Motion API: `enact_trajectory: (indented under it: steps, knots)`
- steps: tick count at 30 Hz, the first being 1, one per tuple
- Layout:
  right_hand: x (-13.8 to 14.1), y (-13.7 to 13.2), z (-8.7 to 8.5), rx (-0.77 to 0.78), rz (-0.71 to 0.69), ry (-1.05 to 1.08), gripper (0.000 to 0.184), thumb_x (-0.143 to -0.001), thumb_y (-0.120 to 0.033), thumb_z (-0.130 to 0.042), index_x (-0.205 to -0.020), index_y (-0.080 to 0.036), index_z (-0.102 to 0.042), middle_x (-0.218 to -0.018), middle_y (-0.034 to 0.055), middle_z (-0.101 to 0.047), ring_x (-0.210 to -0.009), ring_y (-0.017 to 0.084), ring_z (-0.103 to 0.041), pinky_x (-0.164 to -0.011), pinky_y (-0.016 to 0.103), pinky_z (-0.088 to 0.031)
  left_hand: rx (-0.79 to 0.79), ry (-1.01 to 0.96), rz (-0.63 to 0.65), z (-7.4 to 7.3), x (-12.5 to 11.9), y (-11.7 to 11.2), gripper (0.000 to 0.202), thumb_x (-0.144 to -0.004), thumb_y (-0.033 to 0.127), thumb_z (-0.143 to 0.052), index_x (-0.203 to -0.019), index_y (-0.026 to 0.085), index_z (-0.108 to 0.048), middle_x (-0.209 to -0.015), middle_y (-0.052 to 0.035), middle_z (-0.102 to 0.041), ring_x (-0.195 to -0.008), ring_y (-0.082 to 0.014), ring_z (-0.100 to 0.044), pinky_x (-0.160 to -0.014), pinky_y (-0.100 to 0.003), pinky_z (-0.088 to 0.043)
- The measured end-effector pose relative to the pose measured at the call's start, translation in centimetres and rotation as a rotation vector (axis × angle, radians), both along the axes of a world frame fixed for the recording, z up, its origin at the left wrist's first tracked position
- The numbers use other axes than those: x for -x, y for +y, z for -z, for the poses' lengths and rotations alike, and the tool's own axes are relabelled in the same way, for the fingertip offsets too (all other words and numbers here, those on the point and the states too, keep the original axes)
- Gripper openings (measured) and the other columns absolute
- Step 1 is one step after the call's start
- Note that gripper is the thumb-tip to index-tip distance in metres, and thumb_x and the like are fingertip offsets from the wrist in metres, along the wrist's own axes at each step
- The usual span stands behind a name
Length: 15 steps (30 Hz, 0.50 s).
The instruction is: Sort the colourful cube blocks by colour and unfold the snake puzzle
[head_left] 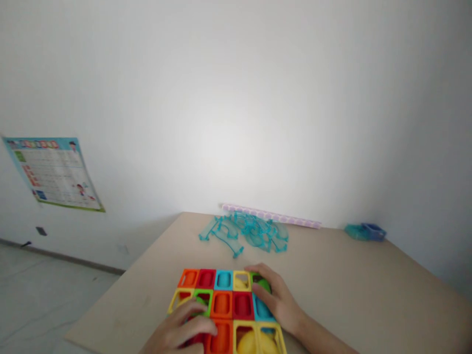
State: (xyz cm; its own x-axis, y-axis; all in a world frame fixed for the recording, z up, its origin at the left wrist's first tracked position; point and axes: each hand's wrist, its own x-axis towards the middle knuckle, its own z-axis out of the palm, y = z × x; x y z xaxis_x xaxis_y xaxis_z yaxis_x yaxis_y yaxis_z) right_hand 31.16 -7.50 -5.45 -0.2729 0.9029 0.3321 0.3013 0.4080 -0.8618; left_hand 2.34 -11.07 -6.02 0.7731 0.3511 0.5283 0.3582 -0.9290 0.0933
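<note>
At the bottom centre of the head view lies a grid of joined square plastic blocks (221, 305) in orange, red, blue, yellow and green. Each block has a window-like opening, and rounded coloured parts show inside. My left hand (176, 330) lies over the grid's lower left part, its fingers apart and fingertips touching green and orange blocks. Around the upper right corner my right hand (280, 300) is closed, thumb on top by the green and blue blocks, fingers along the far edge. The grid's near edge runs out of the frame.
Transparent teal plastic pieces (254, 232) lie heaped behind the grid on the beige table (354, 280). A pink patterned strip (273, 215) rests along the wall. Small teal and blue containers (373, 232) stand at the back right. A poster (55, 172) hangs on the left wall.
</note>
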Motion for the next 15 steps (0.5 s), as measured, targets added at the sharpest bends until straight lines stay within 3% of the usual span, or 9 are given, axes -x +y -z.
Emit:
enact_trajectory:
  steps: [3, 6, 7, 10, 12, 15]
  knots:
    - [-3.1, -0.5, -0.8, 0.004, 0.077, -0.004, 0.03, -0.085, -0.034, -0.054, -0.108, -0.019, -0.065, -0.104, 0.0094, -0.066, -0.098, 0.025, -0.06, -0.089, 0.039, -0.046, 0.097, -0.11, 0.044, -0.4, -3.6, 0.7, 0.031, -0.089, 0.023, -0.053, -0.059, 0.022, -0.06, -0.107, -0.0016, -0.068, -0.104, -0.0207, -0.055, -0.09, -0.033, -0.047]
    - [-6.2, 0.1, -1.6, 0.022, 0.105, -0.087, 0.027, -0.081, -0.027, -0.054, -0.104, -0.017, -0.066, -0.101, 0.0093, -0.067, -0.096, 0.025, -0.061, -0.088, 0.039, -0.046, 0.462, -0.153, 0.161, -2.4, -6.3, 1.8, 0.032, -0.09, 0.037, -0.053, -0.064, 0.023, -0.066, -0.101, -0.0041, -0.069, -0.105, -0.0207, -0.055, -0.092, -0.032, -0.045]
    - [-7.0, 0.5, -1.8, 0.014, 0.131, -0.131, 0.028, -0.08, -0.025, -0.054, -0.103, -0.016, -0.066, -0.099, 0.009, -0.068, -0.094, 0.024, -0.062, -0.086, 0.038, -0.047, 0.497, -0.185, 0.164, -3.3, -7.0, 2.5, 0.037, -0.091, 0.04, -0.049, -0.065, 0.022, -0.067, -0.098, -0.0057, -0.069, -0.104, -0.0208, -0.056, -0.093, -0.033, -0.044]
    - [-8.3, 1.1, -2.0, -0.044, 0.207, -0.254, 0.028, -0.079, -0.021, -0.051, -0.101, -0.016, -0.068, -0.094, 0.0082, -0.069, -0.087, 0.023, -0.062, -0.082, 0.038, -0.048, 0.713, -0.486, 0.02, -5.3, -8.7, 6.2, 0.034, -0.092, 0.041, -0.046, -0.078, 0.017, -0.066, -0.096, -0.0096, -0.067, -0.093, -0.02, -0.059, -0.084, -0.031, -0.046]
    - [-8.3, 1.3, -2.0, -0.077, 0.238, -0.304, 0.027, -0.081, -0.021, -0.049, -0.097, -0.016, -0.07, -0.093, 0.0081, -0.07, -0.086, 0.023, -0.062, -0.082, 0.038, -0.048, 0.747, -0.584, -0.07, -5.2, -9.6, 9.3, 0.03, -0.087, 0.041, -0.055, -0.078, 0.015, -0.066, -0.084, -0.0079, -0.066, -0.08, -0.0184, -0.059, -0.073, -0.029, -0.045]
    - [-7.9, 1.2, -1.9, -0.092, 0.279, -0.327, 0.026, -0.082, -0.023, -0.048, -0.093, -0.017, -0.071, -0.094, 0.0077, -0.071, -0.088, 0.023, -0.063, -0.084, 0.039, -0.047, 0.849, -0.664, -0.111, -3.3, -10.3, 12.9, 0.031, -0.082, 0.042, -0.058, -0.07, 0.014, -0.064, -0.065, -0.0037, -0.06, -0.061, -0.015, -0.053, -0.06, -0.026, -0.04]
